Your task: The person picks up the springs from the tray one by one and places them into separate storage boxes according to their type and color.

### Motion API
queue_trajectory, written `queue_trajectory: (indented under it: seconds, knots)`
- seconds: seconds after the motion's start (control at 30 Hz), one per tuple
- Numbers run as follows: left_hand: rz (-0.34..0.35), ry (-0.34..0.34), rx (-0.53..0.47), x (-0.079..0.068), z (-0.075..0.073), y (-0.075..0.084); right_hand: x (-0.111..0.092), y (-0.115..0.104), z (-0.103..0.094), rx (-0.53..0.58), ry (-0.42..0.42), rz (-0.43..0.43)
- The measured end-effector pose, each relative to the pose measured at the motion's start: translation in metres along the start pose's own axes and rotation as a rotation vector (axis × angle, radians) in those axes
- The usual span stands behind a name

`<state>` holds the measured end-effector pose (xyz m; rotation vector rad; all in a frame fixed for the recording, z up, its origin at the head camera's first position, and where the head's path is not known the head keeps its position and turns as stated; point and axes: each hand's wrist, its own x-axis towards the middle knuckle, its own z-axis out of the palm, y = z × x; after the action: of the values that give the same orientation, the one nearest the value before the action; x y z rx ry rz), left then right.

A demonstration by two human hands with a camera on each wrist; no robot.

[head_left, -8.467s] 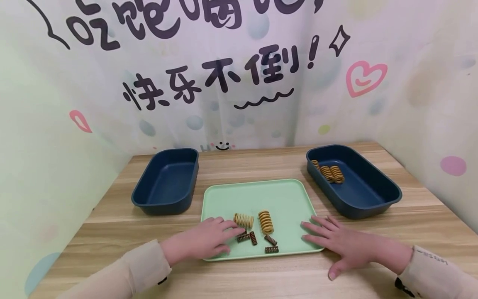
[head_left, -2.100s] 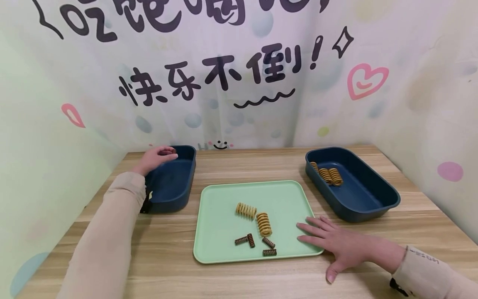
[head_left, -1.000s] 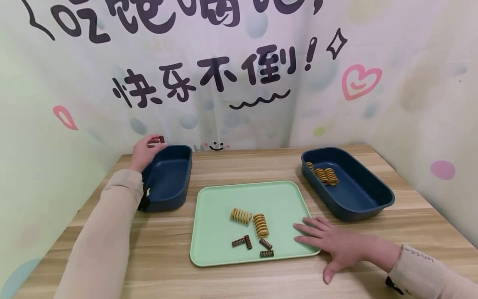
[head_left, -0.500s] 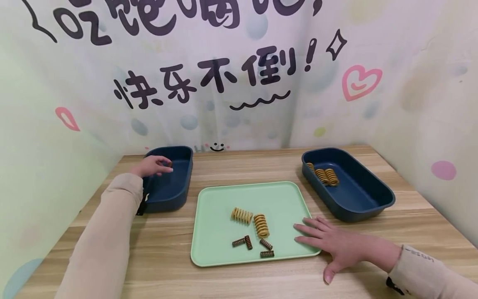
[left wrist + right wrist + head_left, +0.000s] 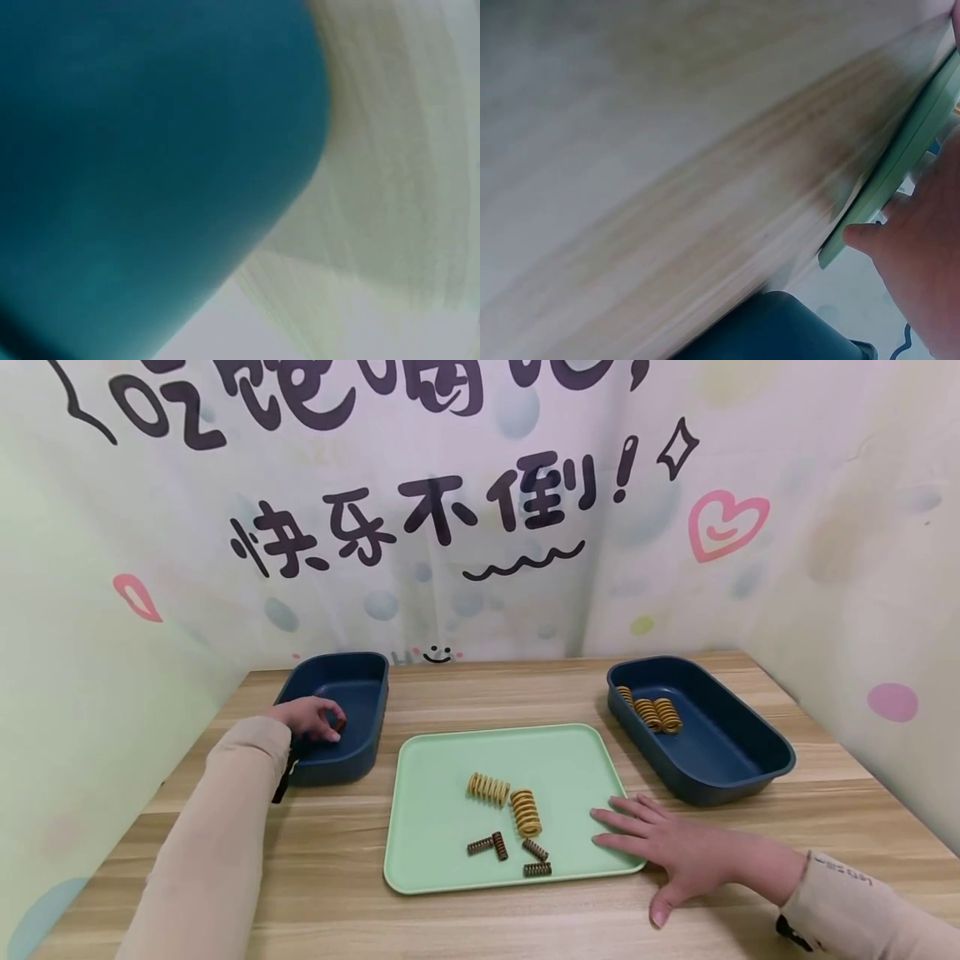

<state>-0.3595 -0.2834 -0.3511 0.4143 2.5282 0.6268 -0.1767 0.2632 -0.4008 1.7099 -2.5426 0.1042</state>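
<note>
In the head view my left hand [image 5: 309,718] is inside the left blue bin [image 5: 363,747], low near its front. Its thumb and fingers pinch a small dark spring [image 5: 340,724], mostly covered by the fingers. My right hand [image 5: 678,852] lies with spread fingers on the right edge of the light green tray [image 5: 435,764]. On the tray are a pale yellow spring [image 5: 489,789], a golden spring [image 5: 526,812] and several small dark springs [image 5: 537,869]. The left wrist view shows only the bin wall [image 5: 165,150] and table, with no hand visible.
A right blue bin [image 5: 720,747] stands behind my right hand, with several golden springs [image 5: 657,715] at its left end. Both bins and the tray stand on a wood-grain table [image 5: 495,693]. A printed curtain [image 5: 480,602] hangs along the table's back.
My left hand has gone from the tray to the left bin with a small dark spring, rose above its rim, then came down inside toward the front. The right hand keeps its place.
</note>
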Motion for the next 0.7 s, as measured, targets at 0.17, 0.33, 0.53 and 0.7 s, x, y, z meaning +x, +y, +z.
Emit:
queue_trajectory:
  seconds: [0.17, 0.33, 0.53, 0.7]
  knots:
    - [-0.005, -0.066, 0.025, 0.0012, 0.0036, -0.0011, -0.0004, 0.0003, -0.0006, 0.006, -0.011, -0.002]
    - [0.006, -0.059, 0.034, 0.0008, 0.0057, -0.0013, -0.0007, 0.0007, -0.0007, 0.000, -0.013, -0.003]
    - [0.028, -0.056, 0.020, -0.0022, 0.0057, 0.0000, -0.0009, 0.0006, 0.0005, -0.002, 0.001, -0.004]
    - [0.020, -0.029, 0.042, -0.0069, 0.0034, 0.0034, -0.0004, 0.0008, 0.0007, 0.001, 0.007, -0.007]
